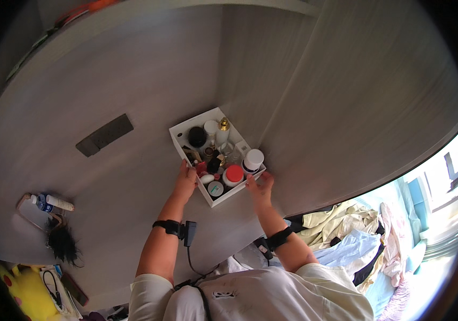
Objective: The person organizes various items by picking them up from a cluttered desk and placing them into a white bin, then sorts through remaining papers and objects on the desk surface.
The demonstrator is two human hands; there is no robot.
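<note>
A white open box sits in the corner of the grey wood-look surface, its long side slanted. My left hand grips its left side near the front. At the front right corner, the fingers of my right hand are closed on the rim. Inside stand a red-lidded jar, a white-capped bottle, a pale-lidded jar, a black round lid, a white jar and a gold-topped bottle. Smaller items between them are hard to make out.
A dark socket strip is left of the box. Further left are small bottles and a black feathery tuft. A yellow plush toy and a phone lie lower left. Clothes are heaped at lower right.
</note>
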